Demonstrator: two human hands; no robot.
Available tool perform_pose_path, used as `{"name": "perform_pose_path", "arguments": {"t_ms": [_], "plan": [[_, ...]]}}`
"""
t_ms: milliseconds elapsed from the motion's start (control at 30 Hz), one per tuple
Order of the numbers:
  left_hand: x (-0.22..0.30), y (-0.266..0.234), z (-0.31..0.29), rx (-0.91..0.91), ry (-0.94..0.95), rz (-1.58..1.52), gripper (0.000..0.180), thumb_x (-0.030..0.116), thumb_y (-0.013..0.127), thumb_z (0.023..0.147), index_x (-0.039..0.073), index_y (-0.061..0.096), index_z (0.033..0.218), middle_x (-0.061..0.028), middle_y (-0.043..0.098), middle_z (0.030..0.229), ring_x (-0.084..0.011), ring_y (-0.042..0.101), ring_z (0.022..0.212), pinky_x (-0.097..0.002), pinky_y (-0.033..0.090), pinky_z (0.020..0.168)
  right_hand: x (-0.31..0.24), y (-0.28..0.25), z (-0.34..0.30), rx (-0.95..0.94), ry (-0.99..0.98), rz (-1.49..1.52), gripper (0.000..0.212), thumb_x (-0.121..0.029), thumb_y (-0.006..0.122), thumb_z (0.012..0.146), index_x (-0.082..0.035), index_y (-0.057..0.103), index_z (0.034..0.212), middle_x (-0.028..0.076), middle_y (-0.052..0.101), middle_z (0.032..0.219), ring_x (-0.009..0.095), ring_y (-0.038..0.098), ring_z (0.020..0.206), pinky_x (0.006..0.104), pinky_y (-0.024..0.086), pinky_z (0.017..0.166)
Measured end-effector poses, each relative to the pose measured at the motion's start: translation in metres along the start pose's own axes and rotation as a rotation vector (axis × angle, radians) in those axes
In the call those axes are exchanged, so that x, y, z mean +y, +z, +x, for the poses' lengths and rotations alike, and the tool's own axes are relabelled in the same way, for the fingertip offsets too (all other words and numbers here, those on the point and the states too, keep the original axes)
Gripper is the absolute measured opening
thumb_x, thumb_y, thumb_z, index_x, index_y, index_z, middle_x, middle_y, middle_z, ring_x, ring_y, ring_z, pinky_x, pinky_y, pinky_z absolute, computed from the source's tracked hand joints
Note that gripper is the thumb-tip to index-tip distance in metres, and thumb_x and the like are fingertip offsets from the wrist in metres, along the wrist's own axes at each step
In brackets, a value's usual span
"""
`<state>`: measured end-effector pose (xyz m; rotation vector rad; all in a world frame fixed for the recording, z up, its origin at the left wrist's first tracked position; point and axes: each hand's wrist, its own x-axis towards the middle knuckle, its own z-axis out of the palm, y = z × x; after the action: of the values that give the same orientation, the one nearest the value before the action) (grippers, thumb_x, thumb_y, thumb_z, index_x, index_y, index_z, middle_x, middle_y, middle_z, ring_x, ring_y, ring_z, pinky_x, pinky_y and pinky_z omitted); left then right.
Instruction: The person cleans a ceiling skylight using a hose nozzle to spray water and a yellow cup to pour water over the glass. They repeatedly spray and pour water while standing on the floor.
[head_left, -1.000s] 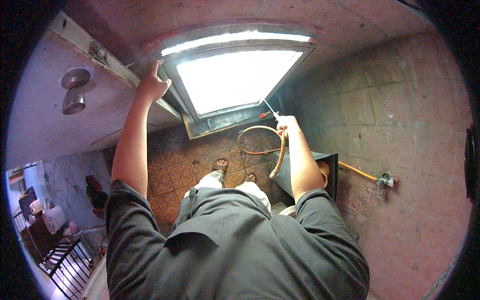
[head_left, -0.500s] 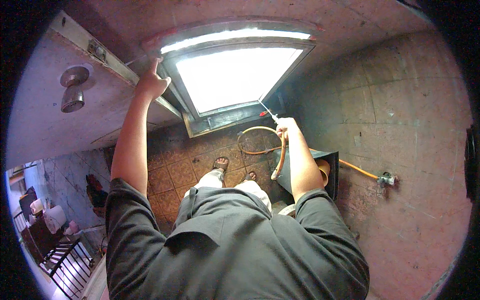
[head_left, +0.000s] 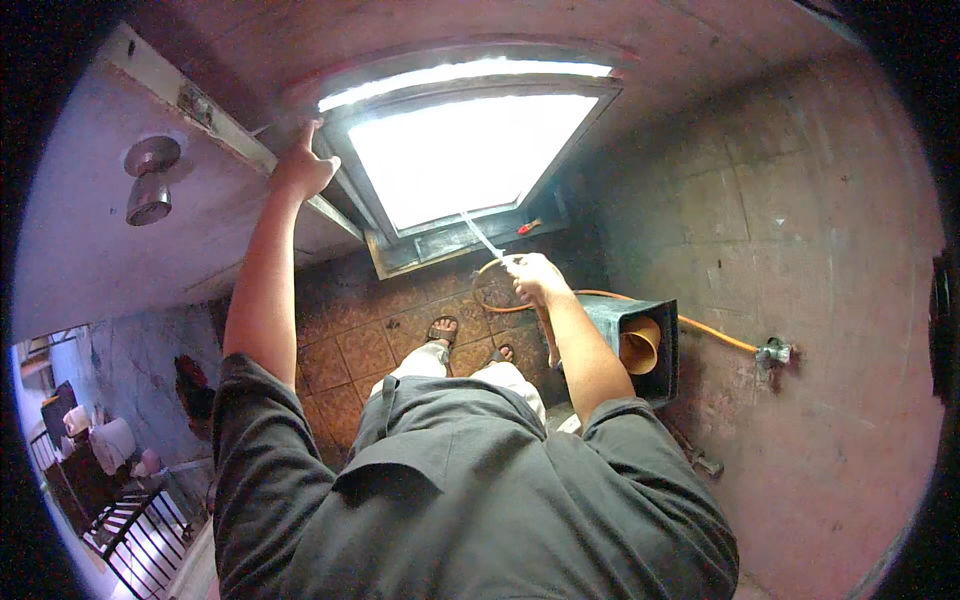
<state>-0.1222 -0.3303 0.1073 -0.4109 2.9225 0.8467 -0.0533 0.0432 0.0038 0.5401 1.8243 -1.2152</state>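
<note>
My left hand (head_left: 305,168) reaches up to the left edge of the bright window (head_left: 465,160). One finger stretches along the dark window frame (head_left: 360,190) and the thumb stands apart. My right hand (head_left: 535,278) is wrapped round the end of an orange hose (head_left: 548,335), below the window. From its grip a thin whitish streak (head_left: 482,235), which looks like a water jet, slants up to the lower edge of the pane. On the sill (head_left: 440,242), a small red-tipped tool (head_left: 528,228) lies right of the streak.
A dark bucket (head_left: 600,315) with a yellow-orange vessel (head_left: 638,345) inside lies to my right. The hose runs past it to a wall tap (head_left: 772,354). A round metal knob (head_left: 150,180) projects from the pale door (head_left: 90,240) at left. Brown tiles (head_left: 365,350) lie underfoot.
My right hand has moved left and slightly down with the hose. The streak now meets the window further left. My left hand stays at the frame.
</note>
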Motion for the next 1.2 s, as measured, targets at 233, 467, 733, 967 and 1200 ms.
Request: {"name": "perform_pose_path", "arguments": {"t_ms": [233, 467, 733, 967, 1200], "plan": [[0.005, -0.002, 0.001, -0.053, -0.03, -0.011, 0.063, 0.024, 0.057, 0.067, 0.014, 0.028, 0.122, -0.0185, 0.039, 0.121, -0.0323, 0.039, 0.11, -0.0363, 0.032, 0.092, 0.037, 0.0, -0.002, 0.37, -0.304, -0.216, 0.022, -0.022, 0.057, 0.074, -0.001, 0.051, 0.073, 0.01, 0.052, 0.061, 0.018, 0.049, 0.054, 0.031, 0.038, 0.048], [-0.002, 0.004, 0.004, 0.026, 0.019, 0.074, 0.068, 0.025, 0.056, 0.067, 0.017, 0.021, 0.125, -0.0193, 0.039, 0.12, -0.035, 0.04, 0.108, -0.0384, 0.032, 0.091, 0.043, -0.009, -0.034, 0.245, -0.401, -0.146, 0.011, -0.015, 0.053, 0.078, -0.004, 0.049, 0.08, -0.001, 0.044, 0.052, 0.006, 0.04, 0.041, 0.0227, 0.032, 0.036], [0.0, 0.002, 0.007, -0.045, -0.03, 0.082, 0.069, 0.028, 0.056, 0.067, 0.015, 0.02, 0.125, -0.0197, 0.04, 0.119, -0.0341, 0.041, 0.107, -0.0395, 0.033, 0.09, 0.053, -0.008, -0.033, 0.264, -0.416, -0.162, 0.013, -0.015, 0.054, 0.077, -0.003, 0.049, 0.08, 0.001, 0.045, 0.053, 0.007, 0.037, 0.038, 0.0246, 0.028, 0.034], [-0.005, 0.004, 0.004, 0.002, 0.046, 0.101, 0.07, 0.029, 0.054, 0.068, 0.015, 0.018, 0.127, -0.021, 0.042, 0.117, -0.0338, 0.043, 0.106, -0.0388, 0.033, 0.09, 0.051, -0.007, -0.034, 0.295, -0.242, -0.256, 0.023, -0.024, 0.056, 0.073, -0.002, 0.054, 0.08, 0.015, 0.057, 0.074, 0.024, 0.054, 0.068, 0.0338, 0.042, 0.062], [-0.005, 0.004, 0.005, -0.022, 0.004, 0.124, 0.069, 0.028, 0.053, 0.068, 0.016, 0.019, 0.127, -0.0212, 0.04, 0.119, -0.0335, 0.041, 0.108, -0.038, 0.032, 0.091, 0.051, -0.006, -0.02, 0.344, -0.04, -0.349, 0.029, -0.029, 0.055, 0.075, 0.0, 0.053, 0.076, 0.017, 0.057, 0.069, 0.025, 0.056, 0.065, 0.0358, 0.044, 0.059]]}}
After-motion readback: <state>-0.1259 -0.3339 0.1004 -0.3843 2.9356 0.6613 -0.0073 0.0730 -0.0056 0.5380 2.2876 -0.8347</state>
